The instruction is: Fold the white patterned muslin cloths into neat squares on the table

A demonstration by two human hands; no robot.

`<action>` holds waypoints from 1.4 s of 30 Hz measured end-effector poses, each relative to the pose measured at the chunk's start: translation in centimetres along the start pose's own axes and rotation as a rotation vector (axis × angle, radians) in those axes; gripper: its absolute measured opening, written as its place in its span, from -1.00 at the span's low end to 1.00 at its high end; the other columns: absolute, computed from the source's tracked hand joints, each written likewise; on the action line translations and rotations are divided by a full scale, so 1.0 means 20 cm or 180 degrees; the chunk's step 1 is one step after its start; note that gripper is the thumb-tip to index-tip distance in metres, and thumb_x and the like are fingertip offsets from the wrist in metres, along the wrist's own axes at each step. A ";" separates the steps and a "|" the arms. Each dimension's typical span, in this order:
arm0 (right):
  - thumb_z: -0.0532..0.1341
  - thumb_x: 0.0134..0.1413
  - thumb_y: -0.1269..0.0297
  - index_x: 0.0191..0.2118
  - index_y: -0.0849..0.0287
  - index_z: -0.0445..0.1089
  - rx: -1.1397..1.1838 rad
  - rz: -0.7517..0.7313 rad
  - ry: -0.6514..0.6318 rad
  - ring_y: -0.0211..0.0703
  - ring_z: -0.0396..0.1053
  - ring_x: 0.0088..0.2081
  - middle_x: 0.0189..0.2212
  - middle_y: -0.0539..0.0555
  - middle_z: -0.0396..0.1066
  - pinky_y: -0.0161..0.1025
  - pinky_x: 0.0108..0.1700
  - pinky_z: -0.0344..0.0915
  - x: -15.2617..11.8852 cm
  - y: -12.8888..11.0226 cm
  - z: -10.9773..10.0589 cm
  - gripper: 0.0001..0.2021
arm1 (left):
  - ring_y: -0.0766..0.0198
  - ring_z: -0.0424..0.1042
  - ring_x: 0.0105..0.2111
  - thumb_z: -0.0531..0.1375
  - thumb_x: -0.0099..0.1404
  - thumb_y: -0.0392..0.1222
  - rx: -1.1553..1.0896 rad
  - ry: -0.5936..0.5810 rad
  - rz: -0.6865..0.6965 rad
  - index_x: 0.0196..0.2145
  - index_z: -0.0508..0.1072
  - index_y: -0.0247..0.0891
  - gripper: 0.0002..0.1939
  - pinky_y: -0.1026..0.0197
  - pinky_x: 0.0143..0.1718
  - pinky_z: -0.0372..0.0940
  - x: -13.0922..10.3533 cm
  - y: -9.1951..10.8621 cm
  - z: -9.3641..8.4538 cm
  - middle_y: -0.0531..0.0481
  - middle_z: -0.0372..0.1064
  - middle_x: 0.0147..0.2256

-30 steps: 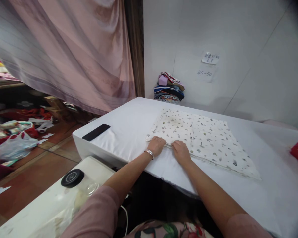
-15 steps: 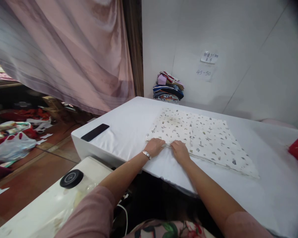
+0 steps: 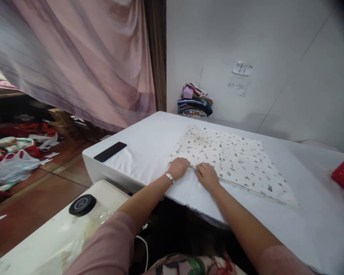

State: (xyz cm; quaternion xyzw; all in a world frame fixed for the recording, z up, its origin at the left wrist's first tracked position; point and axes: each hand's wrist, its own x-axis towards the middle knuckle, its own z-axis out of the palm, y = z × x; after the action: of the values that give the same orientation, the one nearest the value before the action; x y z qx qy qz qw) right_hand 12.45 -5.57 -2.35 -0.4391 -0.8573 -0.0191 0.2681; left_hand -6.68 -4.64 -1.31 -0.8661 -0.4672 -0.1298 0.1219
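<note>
My left hand [image 3: 179, 168] and right hand [image 3: 207, 175], just apart from each other, pinch the near edge of a printed cloth [image 3: 232, 156] lying flat on the white counter [image 3: 150, 145]; beyond it, folded fabrics [image 3: 194, 102] stand stacked by the wall [image 3: 212, 38].

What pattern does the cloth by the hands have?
The cloth is off-white with small scattered greyish shapes, seen in the head view.

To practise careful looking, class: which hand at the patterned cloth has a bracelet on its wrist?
The left hand: it wears a silvery bracelet; the right hand wears none.
</note>
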 end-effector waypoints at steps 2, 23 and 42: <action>0.05 0.16 0.30 -0.23 0.15 0.38 -0.0079 0.0050 -0.0024 -0.11 0.19 -0.22 -0.27 0.10 0.34 -0.21 -0.22 0.05 0.00 0.00 0.00 -0.82 | 0.21 0.29 -0.28 -0.02 0.28 -0.37 -0.0007 -0.0012 0.0001 -0.31 0.35 -0.27 -0.84 0.15 -0.25 0.11 0.00 0.00 0.01 -0.06 0.34 -0.32; 0.01 0.20 0.35 -0.26 0.21 0.40 -0.0436 0.0054 0.0217 -0.14 0.17 -0.24 -0.30 0.09 0.36 -0.24 -0.23 0.00 0.03 -0.01 0.02 -0.79 | 0.21 0.30 -0.18 -0.02 0.30 -0.32 -0.0050 0.0132 -0.0076 -0.13 0.38 -0.21 -0.75 0.14 -0.20 0.13 -0.02 -0.03 -0.01 -0.06 0.38 -0.19; 0.01 0.20 0.36 -0.18 0.13 0.42 -0.0521 0.0117 -0.0516 -0.14 0.17 -0.20 -0.24 0.09 0.34 -0.24 -0.22 0.01 0.04 -0.02 0.01 -0.76 | 0.23 0.26 -0.16 0.00 0.29 -0.32 -0.0117 0.0060 0.0070 -0.21 0.43 -0.20 -0.76 0.17 -0.18 0.12 -0.05 -0.07 0.01 -0.04 0.36 -0.16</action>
State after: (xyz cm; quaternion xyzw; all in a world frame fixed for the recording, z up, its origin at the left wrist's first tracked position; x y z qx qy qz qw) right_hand 11.80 -5.19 -2.10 -0.4752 -0.8636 -0.0486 0.1615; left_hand -8.37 -4.61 -1.64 -0.8720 -0.4540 -0.1451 0.1118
